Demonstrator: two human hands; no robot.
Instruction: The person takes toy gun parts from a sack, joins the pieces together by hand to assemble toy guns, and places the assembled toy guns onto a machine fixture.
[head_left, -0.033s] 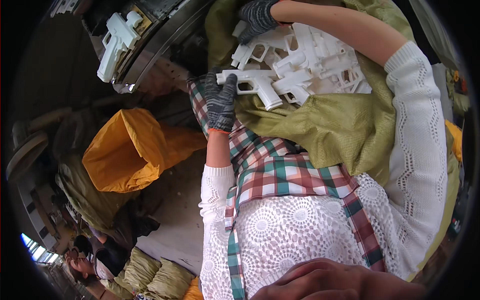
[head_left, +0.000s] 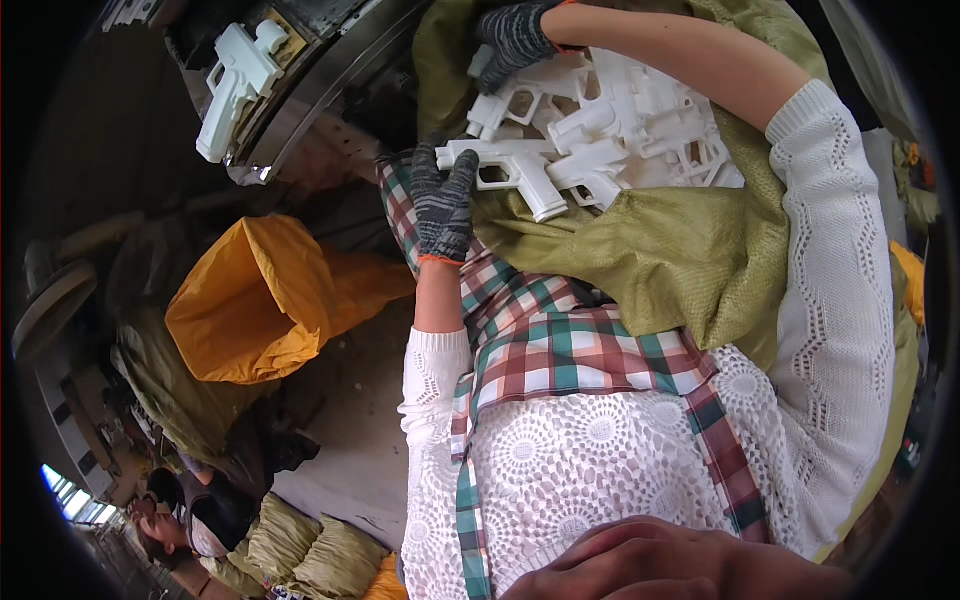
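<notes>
My left hand [head_left: 443, 208], in a dark grey knit glove with an orange cuff, is closed on one end of a white plastic toy pistol [head_left: 512, 172]. Its grip points right and toward me over the near lip of an olive woven sack [head_left: 700, 255]. Across the sack's far side reaches my right arm. The gloved right hand [head_left: 515, 42] is closed there, and the pale tip of a toy pistol [head_left: 481, 58] shows between thumb and fingers; the rest is mostly covered. More white toy pistols [head_left: 640, 115] lie piled inside the sack's mouth.
At the upper left, another white toy pistol [head_left: 240, 85] rests on the edge of a dark machine [head_left: 330, 85]. An orange sack [head_left: 250, 300] stands with its mouth spread, left of my lap. Farther off at lower left, a person [head_left: 195, 510] is beside full olive sacks [head_left: 310, 555].
</notes>
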